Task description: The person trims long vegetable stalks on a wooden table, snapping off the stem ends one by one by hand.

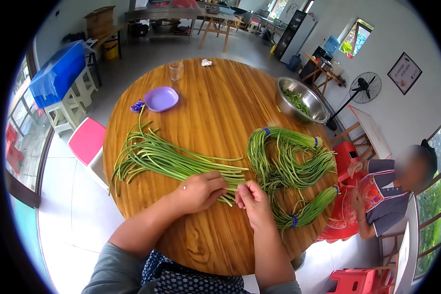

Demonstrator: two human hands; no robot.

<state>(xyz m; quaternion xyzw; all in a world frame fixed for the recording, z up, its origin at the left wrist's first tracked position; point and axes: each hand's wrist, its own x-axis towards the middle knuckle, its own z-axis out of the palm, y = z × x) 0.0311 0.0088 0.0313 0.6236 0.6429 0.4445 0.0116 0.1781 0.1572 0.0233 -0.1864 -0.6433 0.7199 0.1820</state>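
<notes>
A loose spread of green garlic scapes (166, 154) lies across the near left of the round wooden table. My left hand (199, 192) is curled over their right-hand ends, fingers closed round some stems. Just to its right, my right hand (255, 202) pinches with thumb and forefinger at the tip of a stem; the exact contact is partly hidden. Beyond that hand rest bundles of garlic scapes tied with blue bands: a large curved bundle (294, 137) and a smaller bundle (311, 208) closer to me.
A purple dish (161, 99) and a clear cup (176, 71) stand on the table's far left, with blue bands (137, 105) beside the dish. A steel basin (306, 93) holding cut green pieces is at the far right. Another person (377, 196) sits at the right.
</notes>
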